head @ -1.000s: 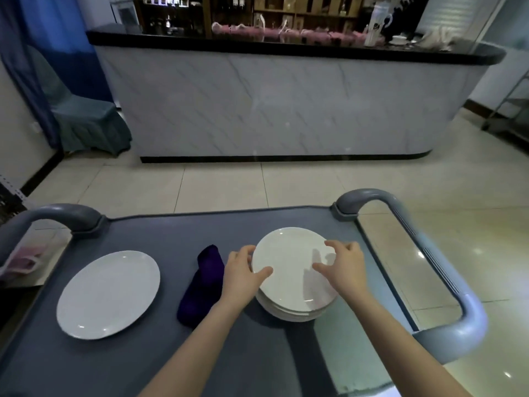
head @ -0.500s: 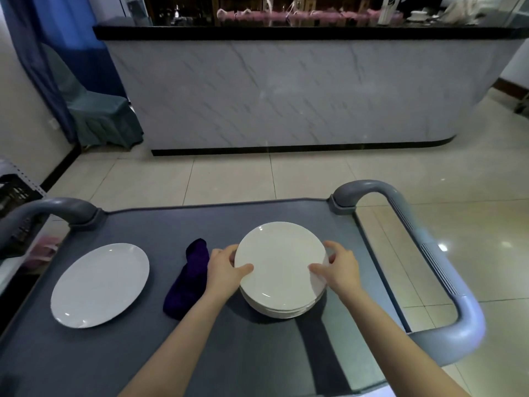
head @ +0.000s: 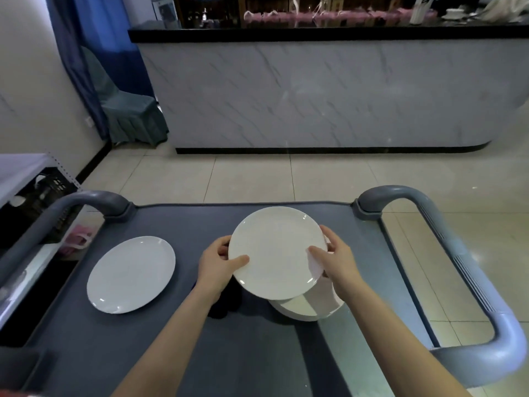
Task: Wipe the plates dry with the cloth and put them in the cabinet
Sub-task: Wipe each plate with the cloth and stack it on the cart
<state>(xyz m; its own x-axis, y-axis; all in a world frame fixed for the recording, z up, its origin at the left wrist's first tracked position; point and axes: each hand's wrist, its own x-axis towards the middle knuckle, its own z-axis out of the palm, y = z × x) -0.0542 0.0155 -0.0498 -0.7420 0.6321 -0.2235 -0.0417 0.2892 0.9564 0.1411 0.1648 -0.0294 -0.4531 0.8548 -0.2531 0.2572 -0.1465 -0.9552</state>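
1 round plate (head: 276, 252) is clamped at its rims by left hand (head: 219, 266) and right hand (head: 337, 260) above the stack (head: 310, 309); 1 oval plate (head: 131, 274) lies near the cart's (head: 257, 353) left edge.

Both forearms are bare, with no sleeves, and the hands (head: 220, 265) wear nothing.

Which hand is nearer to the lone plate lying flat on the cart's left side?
Left. The left hand grips the lifted plate just right of the lone plate; the right hand is on the lifted plate's far edge.
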